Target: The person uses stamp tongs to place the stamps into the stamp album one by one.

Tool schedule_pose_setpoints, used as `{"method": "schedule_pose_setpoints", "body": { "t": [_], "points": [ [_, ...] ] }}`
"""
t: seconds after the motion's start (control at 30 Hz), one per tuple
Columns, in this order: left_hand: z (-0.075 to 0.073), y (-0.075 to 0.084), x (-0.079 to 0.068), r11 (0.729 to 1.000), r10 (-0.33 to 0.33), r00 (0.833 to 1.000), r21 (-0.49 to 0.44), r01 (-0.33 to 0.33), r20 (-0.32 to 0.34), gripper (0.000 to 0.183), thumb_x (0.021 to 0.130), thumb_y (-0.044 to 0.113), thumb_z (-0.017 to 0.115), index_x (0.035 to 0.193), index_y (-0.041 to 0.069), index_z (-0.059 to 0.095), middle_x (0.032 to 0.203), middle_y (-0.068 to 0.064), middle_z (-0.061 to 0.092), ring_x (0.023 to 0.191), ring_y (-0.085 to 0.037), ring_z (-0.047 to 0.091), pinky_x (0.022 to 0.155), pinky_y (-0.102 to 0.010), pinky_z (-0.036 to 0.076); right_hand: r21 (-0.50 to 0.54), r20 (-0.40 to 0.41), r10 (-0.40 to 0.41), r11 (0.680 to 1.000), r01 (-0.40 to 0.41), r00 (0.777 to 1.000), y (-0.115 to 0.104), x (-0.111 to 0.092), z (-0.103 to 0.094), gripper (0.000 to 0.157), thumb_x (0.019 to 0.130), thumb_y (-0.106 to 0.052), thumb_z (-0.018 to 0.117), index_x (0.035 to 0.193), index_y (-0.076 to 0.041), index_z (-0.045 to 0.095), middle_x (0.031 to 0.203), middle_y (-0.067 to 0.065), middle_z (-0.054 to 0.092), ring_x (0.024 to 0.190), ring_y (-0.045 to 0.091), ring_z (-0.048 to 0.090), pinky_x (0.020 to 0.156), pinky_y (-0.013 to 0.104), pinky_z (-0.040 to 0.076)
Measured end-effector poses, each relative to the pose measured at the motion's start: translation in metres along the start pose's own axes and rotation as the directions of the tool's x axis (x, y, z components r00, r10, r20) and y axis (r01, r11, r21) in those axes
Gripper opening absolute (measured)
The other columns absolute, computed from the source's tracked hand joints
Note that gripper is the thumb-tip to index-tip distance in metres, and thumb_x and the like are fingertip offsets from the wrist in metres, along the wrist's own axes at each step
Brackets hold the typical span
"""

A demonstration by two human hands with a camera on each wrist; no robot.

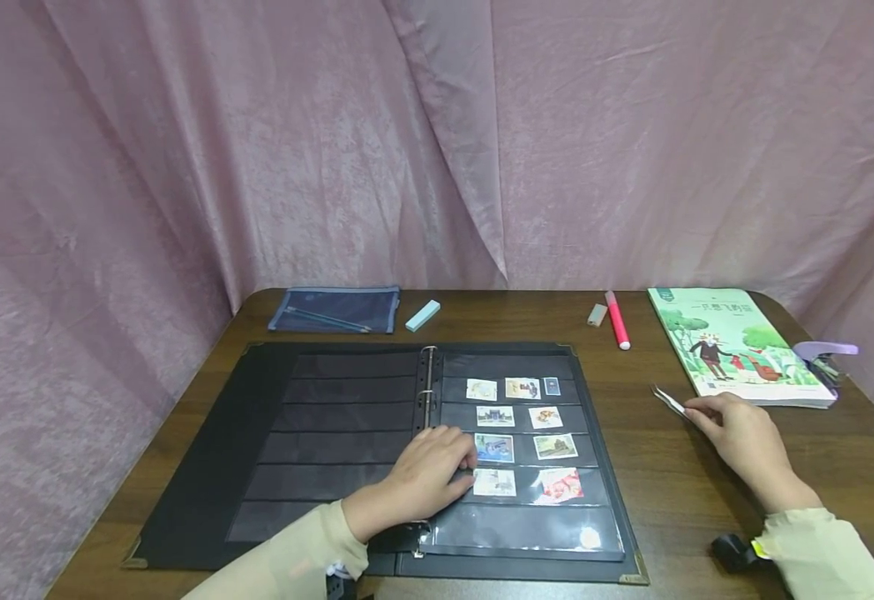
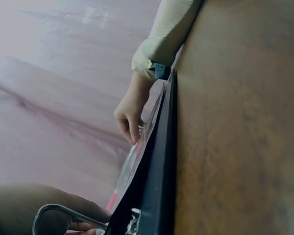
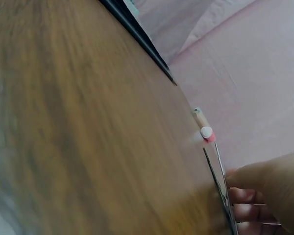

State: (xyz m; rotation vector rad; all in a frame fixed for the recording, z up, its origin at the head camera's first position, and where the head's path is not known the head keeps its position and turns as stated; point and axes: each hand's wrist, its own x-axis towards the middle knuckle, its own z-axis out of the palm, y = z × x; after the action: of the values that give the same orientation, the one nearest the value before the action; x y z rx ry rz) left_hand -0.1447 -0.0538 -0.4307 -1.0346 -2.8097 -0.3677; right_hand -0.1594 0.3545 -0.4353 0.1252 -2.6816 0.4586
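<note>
A black stamp album (image 1: pixel 204 467) lies spread on the table, its metal rings (image 1: pixel 428 392) between two pages of clear-fronted strips. Several stamps (image 1: pixel 494 447) sit in the strips of the right page; the left page (image 1: pixel 332 475) shows bare strips. My left hand (image 1: pixel 425 475) rests on the album beside the rings, fingertips right at the left edge of the lower stamps. Over the table right of the album, my right hand (image 1: pixel 740 442) pinches metal tweezers (image 1: pixel 669 402). The tweezers' tips stand apart in the right wrist view, with nothing between them.
Behind the album lie a blue mesh pouch (image 1: pixel 335 310) with a pencil and a light blue box (image 1: pixel 423 315). Further right are a grey eraser (image 1: pixel 597 314), a red marker (image 1: pixel 617 321), a green-covered book (image 1: pixel 736 346) and a purple-handled object (image 1: pixel 826 350). A pink curtain (image 1: pixel 437 150) hangs behind.
</note>
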Motion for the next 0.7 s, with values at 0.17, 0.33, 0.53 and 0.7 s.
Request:
{"method": "schedule_pose_setpoints", "body": {
  "t": [0.17, 0.33, 0.53, 0.7],
  "points": [
    [0.001, -0.002, 0.001, 1.000, 0.006, 1.000, -0.002, -0.006, 0.016, 0.018, 0.078, 0.033, 0.066, 0.086, 0.023, 0.054, 0.077, 0.013, 0.047, 0.074, -0.003, 0.040, 0.068, -0.019, 0.034, 0.016, 0.011, 0.000, 1.000, 0.000, 1.000, 0.002, 0.002, -0.002, 0.012, 0.077, -0.015, 0.067, 0.086, -0.006, 0.069, 0.088, 0.021, 0.066, 0.078, 0.039, 0.059, 0.063, 0.047, 0.040],
    [-0.001, -0.003, 0.002, 1.000, 0.007, 0.999, -0.009, -0.006, 0.031, 0.019, 0.078, 0.033, 0.066, 0.089, 0.022, 0.056, 0.084, 0.011, 0.051, 0.079, -0.005, 0.044, 0.074, -0.022, 0.037, 0.032, 0.034, 0.003, 0.999, -0.004, 0.999, 0.003, 0.006, -0.004, 0.015, 0.078, -0.018, 0.066, 0.087, -0.007, 0.069, 0.090, 0.021, 0.065, 0.077, 0.034, 0.058, 0.063, 0.045, 0.039],
    [-0.008, -0.004, 0.001, 1.000, 0.017, 1.000, 0.011, -0.017, 0.026, 0.024, 0.080, 0.034, 0.064, 0.098, 0.019, 0.057, 0.093, 0.007, 0.054, 0.085, -0.007, 0.046, 0.078, -0.025, 0.039, 0.035, 0.023, -0.025, 0.999, 0.024, 0.999, 0.000, 0.010, -0.005, 0.017, 0.077, -0.020, 0.068, 0.089, -0.008, 0.068, 0.089, 0.018, 0.066, 0.076, 0.029, 0.059, 0.063, 0.042, 0.041],
    [-0.017, -0.010, 0.000, 0.995, 0.033, 0.998, 0.094, -0.028, -0.052, 0.033, 0.081, 0.035, 0.063, 0.108, 0.018, 0.055, 0.098, 0.004, 0.053, 0.089, -0.010, 0.047, 0.079, -0.027, 0.039, 0.031, 0.031, -0.087, 0.996, 0.086, 0.996, -0.008, 0.014, -0.004, 0.019, 0.078, -0.020, 0.067, 0.092, -0.007, 0.068, 0.091, 0.017, 0.067, 0.081, 0.035, 0.061, 0.066, 0.046, 0.043]
  ]
}}
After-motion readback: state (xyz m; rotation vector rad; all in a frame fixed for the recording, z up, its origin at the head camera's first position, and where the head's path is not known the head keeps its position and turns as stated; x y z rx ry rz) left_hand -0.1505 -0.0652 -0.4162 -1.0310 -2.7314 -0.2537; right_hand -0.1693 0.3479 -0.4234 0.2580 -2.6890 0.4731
